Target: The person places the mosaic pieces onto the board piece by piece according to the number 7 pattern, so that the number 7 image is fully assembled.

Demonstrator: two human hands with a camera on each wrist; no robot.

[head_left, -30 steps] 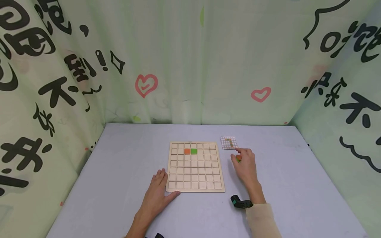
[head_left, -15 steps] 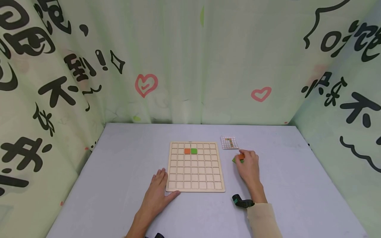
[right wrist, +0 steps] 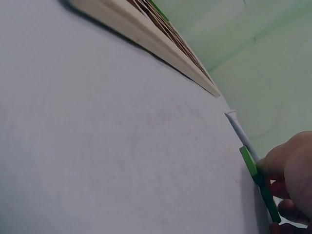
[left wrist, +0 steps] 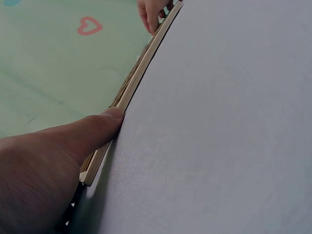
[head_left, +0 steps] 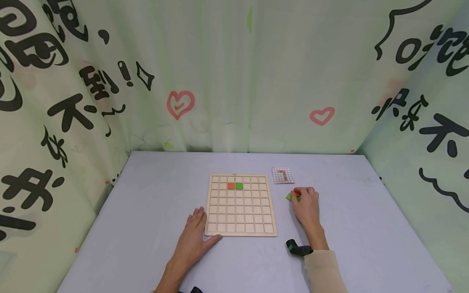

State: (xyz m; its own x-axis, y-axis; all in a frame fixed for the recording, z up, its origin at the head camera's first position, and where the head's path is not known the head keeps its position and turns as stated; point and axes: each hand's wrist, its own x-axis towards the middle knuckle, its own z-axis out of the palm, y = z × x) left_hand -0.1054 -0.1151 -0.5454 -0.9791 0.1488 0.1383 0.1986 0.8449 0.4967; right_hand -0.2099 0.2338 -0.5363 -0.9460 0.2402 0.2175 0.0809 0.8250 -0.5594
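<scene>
Head view: my left hand (head_left: 193, 232) lies spread against the square, pale wooden grid board (head_left: 244, 209) — likely so it won't slide. Beside it, my right hand (head_left: 306, 203) pinches small, flat green and orange tiles (head_left: 288, 197), near the white, grid-lined card (head_left: 282, 176).

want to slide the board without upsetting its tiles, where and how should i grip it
Probably grip the board by its left and right edges, a hand from each side: it lies flat with straight edges, and an orange tile and a green tile sit toward its far side. The left hand spans its near left corner.
</scene>
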